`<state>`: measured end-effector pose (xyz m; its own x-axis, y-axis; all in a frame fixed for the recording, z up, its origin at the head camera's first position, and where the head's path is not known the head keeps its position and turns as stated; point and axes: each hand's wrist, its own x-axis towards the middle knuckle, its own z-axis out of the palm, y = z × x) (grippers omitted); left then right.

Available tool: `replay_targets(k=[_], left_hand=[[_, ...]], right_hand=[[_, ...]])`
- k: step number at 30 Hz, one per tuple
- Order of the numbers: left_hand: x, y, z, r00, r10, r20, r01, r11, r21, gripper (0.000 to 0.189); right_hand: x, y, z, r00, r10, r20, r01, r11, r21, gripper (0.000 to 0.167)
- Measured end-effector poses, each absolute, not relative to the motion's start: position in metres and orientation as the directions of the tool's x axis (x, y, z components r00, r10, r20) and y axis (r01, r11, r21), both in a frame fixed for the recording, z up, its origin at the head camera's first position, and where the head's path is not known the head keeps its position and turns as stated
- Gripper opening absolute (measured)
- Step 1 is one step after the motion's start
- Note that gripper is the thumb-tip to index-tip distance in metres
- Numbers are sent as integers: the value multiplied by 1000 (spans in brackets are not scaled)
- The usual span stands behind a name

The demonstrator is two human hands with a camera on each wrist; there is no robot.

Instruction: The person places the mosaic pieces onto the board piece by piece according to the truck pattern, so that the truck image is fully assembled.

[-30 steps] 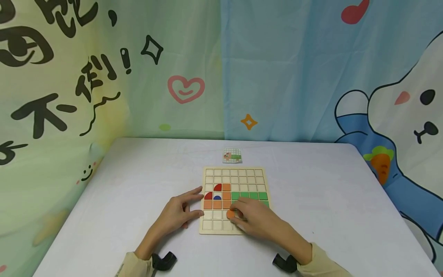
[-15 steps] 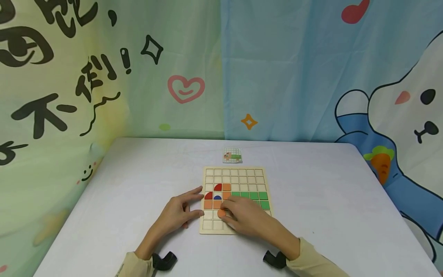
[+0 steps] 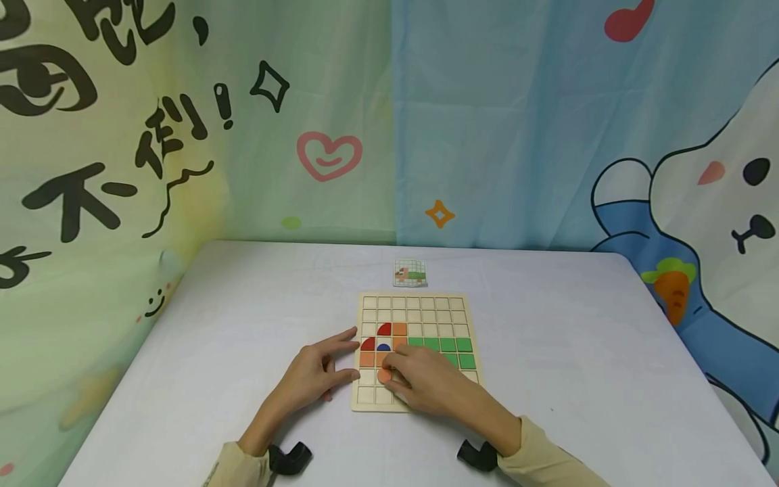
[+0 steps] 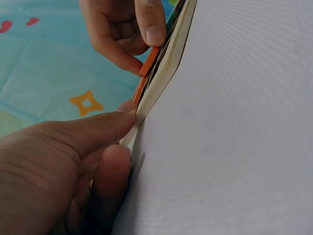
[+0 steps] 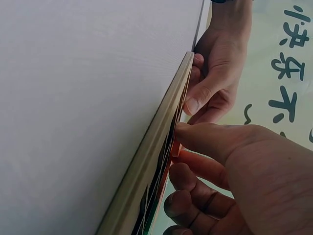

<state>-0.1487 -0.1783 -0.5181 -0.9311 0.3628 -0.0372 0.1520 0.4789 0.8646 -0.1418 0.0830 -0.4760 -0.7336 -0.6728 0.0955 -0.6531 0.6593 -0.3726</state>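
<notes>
My right hand [image 3: 429, 379] pinches a small orange tile [image 3: 384, 375] with a rounded outline between thumb and fingertips, over the lower left part of a wooden grid board [image 3: 377, 399]. The left wrist view shows this orange tile [image 4: 149, 61] tilted at the board's face. My left hand [image 3: 313, 375] lies at the board's left edge, its index finger and thumb spread along it, the fingertips right at the rim. Red quarter-round tiles [image 3: 385, 329], a blue half-round tile [image 3: 383, 347], orange squares [image 3: 367, 359] and green squares [image 3: 464, 345] sit in the grid; my right hand covers some cells.
A small picture card [image 3: 410, 273] with a similar coloured pattern lies behind the board on the white table [image 3: 548, 325]. A printed curtain [image 3: 487, 135] hangs beyond the table's far edge. Black wrist mounts [image 3: 291, 458] are at both wrists.
My right hand has moved left across the board with the orange tile, mostly in the first half second. My left hand stays at the board's left edge.
</notes>
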Motion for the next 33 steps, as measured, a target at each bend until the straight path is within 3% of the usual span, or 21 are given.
replay_targets(k=[24,33], left_hand=[[-150,-182,-518,-931,364,-32,158,479,864,58],[-148,-184,-518,-937,347,-33,140,460,877,51]], right_hand=[[-142,81,-475,-713,-692,114,-686,653,-321,15],[-139,109,-466,-788,-611,73,-597,730,-334,18]])
